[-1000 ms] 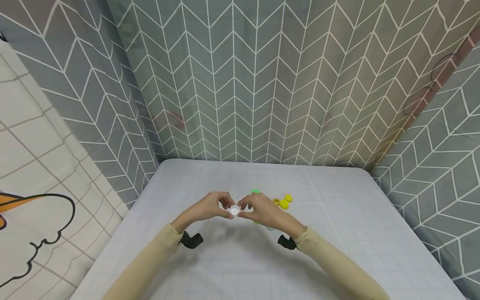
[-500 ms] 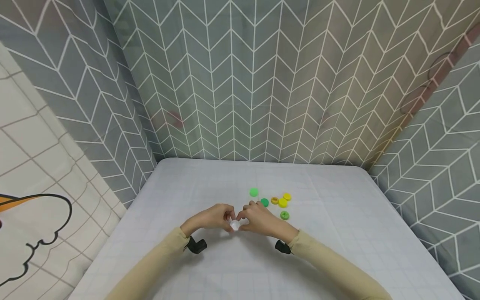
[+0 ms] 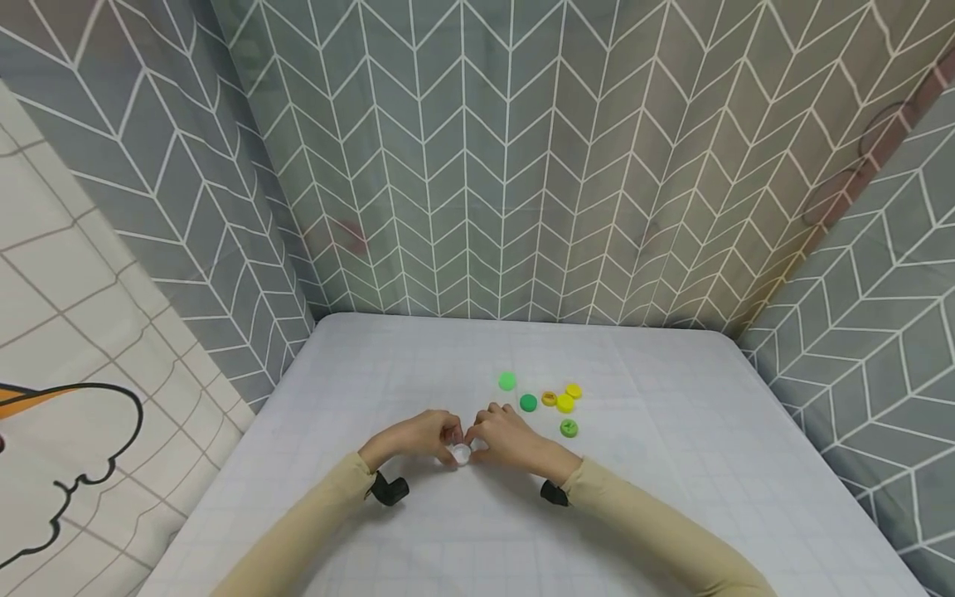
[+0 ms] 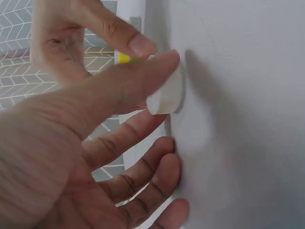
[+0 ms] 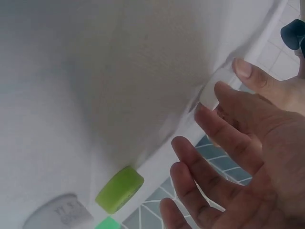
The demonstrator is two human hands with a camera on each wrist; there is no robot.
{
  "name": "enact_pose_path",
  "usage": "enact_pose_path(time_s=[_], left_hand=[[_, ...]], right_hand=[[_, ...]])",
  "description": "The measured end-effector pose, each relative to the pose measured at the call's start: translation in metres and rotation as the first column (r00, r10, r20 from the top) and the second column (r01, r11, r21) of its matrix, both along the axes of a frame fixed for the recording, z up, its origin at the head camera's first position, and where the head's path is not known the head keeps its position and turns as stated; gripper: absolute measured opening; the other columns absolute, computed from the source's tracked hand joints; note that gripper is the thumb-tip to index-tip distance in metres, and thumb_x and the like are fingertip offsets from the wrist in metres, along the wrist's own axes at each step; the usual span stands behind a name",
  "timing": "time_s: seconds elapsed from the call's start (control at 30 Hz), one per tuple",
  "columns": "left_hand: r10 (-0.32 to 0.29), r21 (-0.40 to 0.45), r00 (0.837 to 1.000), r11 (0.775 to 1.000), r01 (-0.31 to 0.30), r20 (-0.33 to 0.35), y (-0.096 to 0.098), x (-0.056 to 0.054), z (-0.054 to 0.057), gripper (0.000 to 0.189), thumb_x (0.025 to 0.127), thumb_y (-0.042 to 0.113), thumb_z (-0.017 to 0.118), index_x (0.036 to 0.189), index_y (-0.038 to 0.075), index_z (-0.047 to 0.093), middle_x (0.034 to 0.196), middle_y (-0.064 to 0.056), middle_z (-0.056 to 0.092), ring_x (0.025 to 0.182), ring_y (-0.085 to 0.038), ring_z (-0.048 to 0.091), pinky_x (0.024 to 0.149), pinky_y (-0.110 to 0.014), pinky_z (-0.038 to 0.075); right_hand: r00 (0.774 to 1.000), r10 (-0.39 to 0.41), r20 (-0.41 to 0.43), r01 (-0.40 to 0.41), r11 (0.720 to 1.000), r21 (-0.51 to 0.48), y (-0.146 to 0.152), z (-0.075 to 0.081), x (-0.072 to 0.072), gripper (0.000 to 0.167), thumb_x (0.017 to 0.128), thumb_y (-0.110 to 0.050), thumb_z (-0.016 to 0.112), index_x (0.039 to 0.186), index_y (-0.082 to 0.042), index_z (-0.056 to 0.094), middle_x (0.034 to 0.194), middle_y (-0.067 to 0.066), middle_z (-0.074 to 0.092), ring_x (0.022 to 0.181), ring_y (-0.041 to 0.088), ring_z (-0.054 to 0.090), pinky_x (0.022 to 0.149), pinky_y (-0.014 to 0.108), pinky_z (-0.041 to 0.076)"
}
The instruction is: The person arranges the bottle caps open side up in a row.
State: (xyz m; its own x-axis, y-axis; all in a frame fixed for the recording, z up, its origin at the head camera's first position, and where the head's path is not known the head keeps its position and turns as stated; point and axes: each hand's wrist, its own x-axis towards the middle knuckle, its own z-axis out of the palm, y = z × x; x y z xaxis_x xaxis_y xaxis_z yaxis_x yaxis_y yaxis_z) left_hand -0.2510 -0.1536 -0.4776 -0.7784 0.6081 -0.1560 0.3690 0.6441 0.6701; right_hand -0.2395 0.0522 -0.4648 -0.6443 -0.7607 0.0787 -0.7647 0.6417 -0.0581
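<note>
A small white bottle cap (image 3: 461,453) lies low over the white table, between both hands. With thumb and forefinger my left hand (image 3: 423,434) pinches it from the left. My right hand (image 3: 511,442) has its thumb and forefinger on its other side. Up close in the left wrist view, the white cap (image 4: 167,93) stands on its side beneath the left thumb (image 4: 143,74). The right wrist view has the white cap (image 5: 212,93) partly behind the right thumb; the other right fingers (image 5: 205,179) are spread and loosely bent.
Right of the hands lie a light green cap (image 3: 507,381), dark green cap (image 3: 528,402), lime cap (image 3: 569,428), orange-yellow cap (image 3: 549,399) and two yellow caps (image 3: 564,404). A pale round piece with blurred lettering (image 5: 59,214) shows near the right hand. Patterned curtains (image 3: 477,166) surround the table.
Both hands have come down and nearer with the white cap, then shifted slightly left. The coloured caps, partly covered by the right hand a second ago, now show fully.
</note>
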Motion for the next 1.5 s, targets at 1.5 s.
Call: enact_pose_path(time_s=[1.5], left_hand=[[0.085,0.562,0.981,0.809,-0.171,0.176,0.011,-0.052,0.045,0.064,0.083,0.027,0.077,0.138,0.014,0.047,0.142,-0.009,0.048,0.125,-0.025,0.055,0.097,-0.034,0.049]], right_hand=[[0.952,-0.156,0.263,0.289,0.739,-0.609,0.157,0.062,-0.025,0.068,0.086,-0.033,0.073,0.145,-0.020,0.044,0.135,0.013,0.056,0.113,0.035,0.060,0.090,0.049,0.051]])
